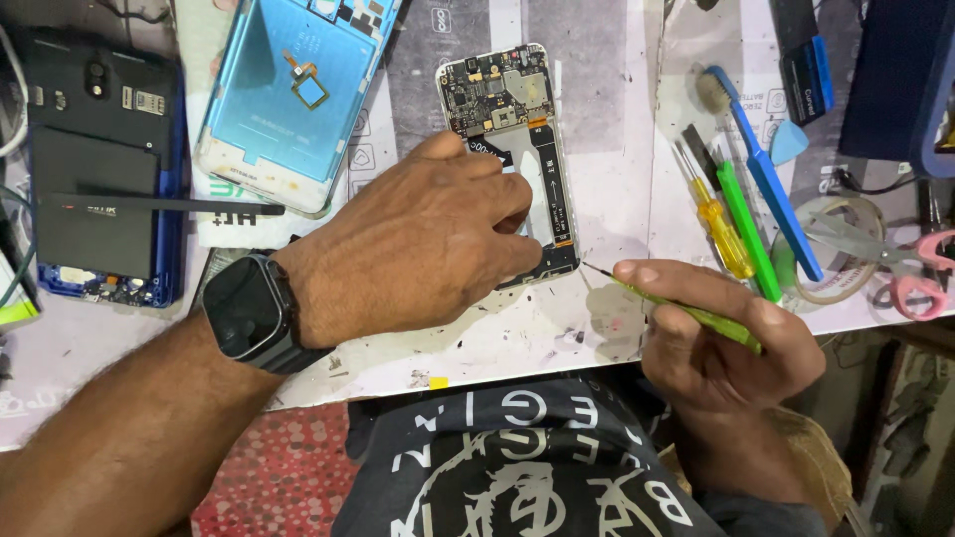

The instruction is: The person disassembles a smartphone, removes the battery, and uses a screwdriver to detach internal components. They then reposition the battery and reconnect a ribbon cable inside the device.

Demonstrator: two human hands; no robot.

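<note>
An opened phone (509,109) with its circuit board bare lies on the white work mat (617,149). My left hand (418,239), with a dark smartwatch (249,310) on the wrist, rests over the phone's lower half and presses on it with the fingertips. To the right, near the table's front edge, my right hand (721,333) grips a thin green screwdriver (686,310). Its metal tip points left toward the phone's lower right corner and stops just short of it.
A light blue phone back cover (288,99) lies at the upper left, beside a dark blue opened phone (99,169) with a black spudger across it. To the right lie a yellow screwdriver (718,224), a green tool (746,229), a blue toothbrush (766,169), tape roll and pink-handled scissors (895,264).
</note>
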